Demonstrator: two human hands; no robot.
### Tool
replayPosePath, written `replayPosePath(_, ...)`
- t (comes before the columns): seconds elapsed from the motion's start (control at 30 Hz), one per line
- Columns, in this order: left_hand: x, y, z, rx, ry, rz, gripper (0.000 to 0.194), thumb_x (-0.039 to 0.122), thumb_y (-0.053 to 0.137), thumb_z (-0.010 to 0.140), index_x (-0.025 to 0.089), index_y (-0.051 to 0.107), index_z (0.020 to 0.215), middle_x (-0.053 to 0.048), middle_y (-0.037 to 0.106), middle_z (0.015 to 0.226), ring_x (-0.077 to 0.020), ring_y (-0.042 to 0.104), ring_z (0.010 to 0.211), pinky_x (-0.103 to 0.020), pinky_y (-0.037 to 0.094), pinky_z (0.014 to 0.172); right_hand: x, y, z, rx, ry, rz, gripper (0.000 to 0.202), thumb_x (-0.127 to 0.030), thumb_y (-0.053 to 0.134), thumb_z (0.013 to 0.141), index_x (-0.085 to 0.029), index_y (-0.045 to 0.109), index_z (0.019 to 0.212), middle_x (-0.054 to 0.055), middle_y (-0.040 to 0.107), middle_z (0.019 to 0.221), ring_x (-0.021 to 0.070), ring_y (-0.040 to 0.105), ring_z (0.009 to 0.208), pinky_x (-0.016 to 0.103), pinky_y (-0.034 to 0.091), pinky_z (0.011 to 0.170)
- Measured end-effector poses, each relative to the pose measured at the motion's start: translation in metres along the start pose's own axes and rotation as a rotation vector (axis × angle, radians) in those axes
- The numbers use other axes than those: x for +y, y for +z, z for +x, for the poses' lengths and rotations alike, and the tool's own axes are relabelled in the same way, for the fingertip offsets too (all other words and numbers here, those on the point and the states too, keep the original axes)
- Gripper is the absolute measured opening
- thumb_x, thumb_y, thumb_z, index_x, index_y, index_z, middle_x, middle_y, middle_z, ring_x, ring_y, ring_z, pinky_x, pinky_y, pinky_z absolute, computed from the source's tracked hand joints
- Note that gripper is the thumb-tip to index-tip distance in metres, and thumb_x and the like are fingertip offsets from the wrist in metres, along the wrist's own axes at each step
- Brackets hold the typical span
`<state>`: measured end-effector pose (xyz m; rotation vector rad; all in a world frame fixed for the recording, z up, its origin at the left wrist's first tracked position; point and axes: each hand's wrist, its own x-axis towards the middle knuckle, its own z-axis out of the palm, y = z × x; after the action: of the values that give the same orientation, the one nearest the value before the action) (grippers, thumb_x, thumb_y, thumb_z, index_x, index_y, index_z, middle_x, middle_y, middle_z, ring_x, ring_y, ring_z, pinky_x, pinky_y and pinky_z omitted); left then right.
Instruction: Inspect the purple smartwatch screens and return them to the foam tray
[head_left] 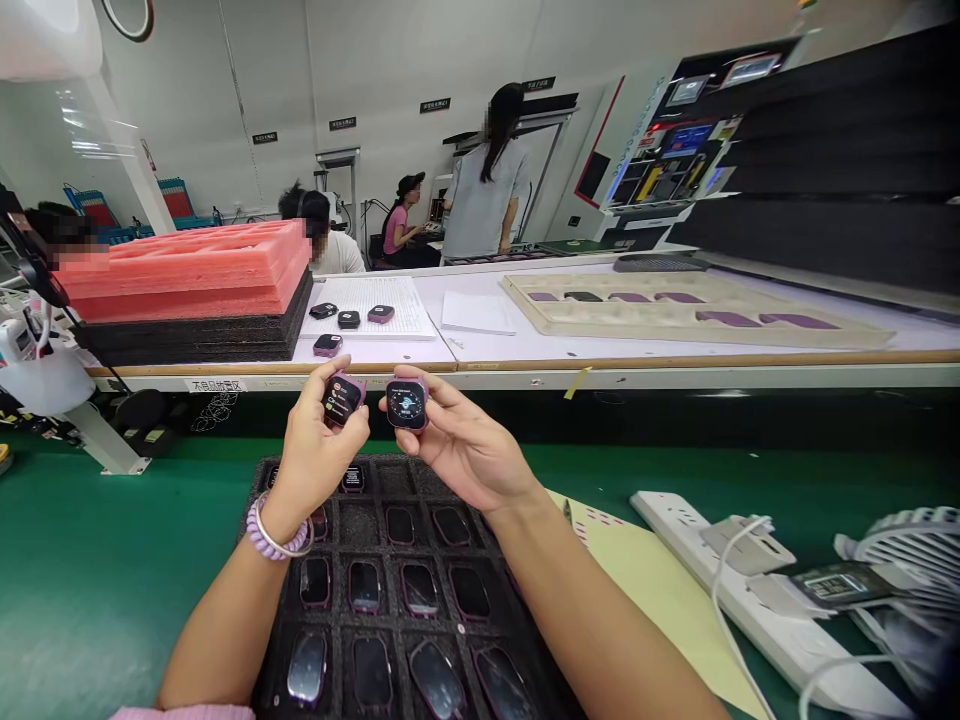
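Note:
My left hand (319, 445) holds a purple-edged smartwatch (343, 399) between thumb and fingers, its lit screen showing a menu list. Close beside it on the right, my right hand (469, 440) grips a second watch (407, 404), whose screen shows a round dial. The two watches are apart. Below both hands lies a black foam tray (337, 625) with rows of dark-screened watches in square compartments; a few compartments at its far side hold no watch. One watch in the far row (352, 479) has text lit on its screen. My forearms hide parts of the tray.
On the raised shelf (480, 366) stand pink and black foam stacks (187, 270), several watches on a printed sheet (409, 300), and a pale tray (525, 312) with purple pieces. A power strip (690, 545), a fan (911, 550) and yellow paper (652, 600) lie right. People work behind.

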<state>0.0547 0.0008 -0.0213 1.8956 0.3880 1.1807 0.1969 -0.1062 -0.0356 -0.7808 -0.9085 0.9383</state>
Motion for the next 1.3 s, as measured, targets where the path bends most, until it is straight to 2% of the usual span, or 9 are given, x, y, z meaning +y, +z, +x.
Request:
replayPosePath(0.1, 0.0012, 0.0011, -0.0007, 0.018, 0.026, -0.013, 0.046, 0.025, 0.062, 0.082, 0.020, 0.060, 0.128, -0.003, 0.062, 0.092, -0.0126, 0.052, 0.071, -0.022, 0.047, 0.064, -0.0006, 0.0002, -0.0010, 0.002, -0.002, 0.016, 0.041, -0.036, 0.075, 0.087, -0.027, 0.065, 0.125, 0.006, 0.066, 0.102, 0.0161, 0.054, 0.068, 0.033, 0.050, 0.066)
replayPosePath(0.27, 0.0022, 0.0009, -0.0009, 0.029, 0.024, 0.011, 0.044, 0.025, 0.063, 0.081, 0.020, 0.063, 0.125, -0.002, 0.059, 0.088, -0.0114, 0.047, 0.066, -0.020, 0.042, 0.058, -0.0027, 0.0009, -0.0019, -0.012, -0.009, 0.066, 0.040, -0.033, 0.077, 0.086, -0.027, 0.066, 0.123, 0.005, 0.067, 0.100, 0.0153, 0.055, 0.068, 0.032, 0.050, 0.067)
replayPosePath(0.5, 0.0001, 0.0019, -0.0018, 0.044, 0.035, 0.066, 0.045, 0.024, 0.062, 0.081, 0.020, 0.061, 0.126, -0.002, 0.060, 0.088, -0.0116, 0.048, 0.065, -0.021, 0.043, 0.059, -0.0029, 0.0014, -0.0016, 0.007, -0.020, 0.023, 0.040, -0.034, 0.075, 0.086, -0.027, 0.065, 0.124, 0.005, 0.065, 0.104, 0.0159, 0.054, 0.067, 0.034, 0.050, 0.066)
replayPosePath(0.73, 0.0007, 0.0015, -0.0014, 0.054, 0.073, 0.117, 0.044, 0.026, 0.061, 0.082, 0.018, 0.061, 0.125, -0.001, 0.060, 0.086, -0.0102, 0.046, 0.060, -0.021, 0.042, 0.057, -0.0017, -0.0002, -0.0012, -0.019, -0.032, 0.072, 0.038, -0.031, 0.076, 0.087, -0.026, 0.066, 0.123, 0.005, 0.067, 0.106, 0.0150, 0.056, 0.068, 0.031, 0.050, 0.066)
replayPosePath(0.83, 0.0016, -0.0004, -0.0004, 0.051, 0.097, 0.123, 0.043, 0.025, 0.060, 0.081, 0.017, 0.061, 0.123, -0.001, 0.061, 0.085, -0.0109, 0.050, 0.063, -0.022, 0.045, 0.061, -0.0010, -0.0005, -0.0009, -0.050, -0.060, 0.075, 0.036, -0.030, 0.075, 0.089, -0.025, 0.066, 0.123, 0.006, 0.067, 0.107, 0.0143, 0.055, 0.068, 0.030, 0.051, 0.065)
replayPosePath(0.97, 0.0012, -0.0017, 0.0004, 0.050, 0.052, 0.061, 0.044, 0.027, 0.062, 0.082, 0.016, 0.060, 0.125, 0.000, 0.060, 0.085, -0.0101, 0.050, 0.062, -0.021, 0.044, 0.060, -0.0011, 0.0001, -0.0011, -0.095, -0.085, 0.146, 0.034, -0.028, 0.078, 0.089, -0.024, 0.069, 0.122, 0.005, 0.067, 0.106, 0.0125, 0.055, 0.069, 0.026, 0.050, 0.065)
replayPosePath(1.1, 0.0010, -0.0011, 0.0002, 0.089, 0.022, -0.025, 0.046, 0.027, 0.066, 0.081, 0.016, 0.061, 0.124, -0.002, 0.061, 0.094, -0.0105, 0.055, 0.074, -0.019, 0.047, 0.067, -0.0007, 0.0005, -0.0011, -0.108, -0.086, 0.171, 0.035, -0.029, 0.081, 0.088, -0.025, 0.071, 0.121, 0.005, 0.066, 0.105, 0.0130, 0.055, 0.071, 0.026, 0.049, 0.066)
replayPosePath(1.3, 0.0045, -0.0007, 0.0000, 0.083, 0.005, -0.065, 0.044, 0.025, 0.067, 0.080, 0.015, 0.061, 0.122, 0.002, 0.056, 0.080, -0.0080, 0.046, 0.061, -0.016, 0.042, 0.055, 0.0015, -0.0007, -0.0010, -0.126, -0.109, 0.164, 0.034, -0.031, 0.082, 0.088, -0.025, 0.073, 0.120, 0.004, 0.065, 0.102, 0.0124, 0.054, 0.070, 0.026, 0.048, 0.066)
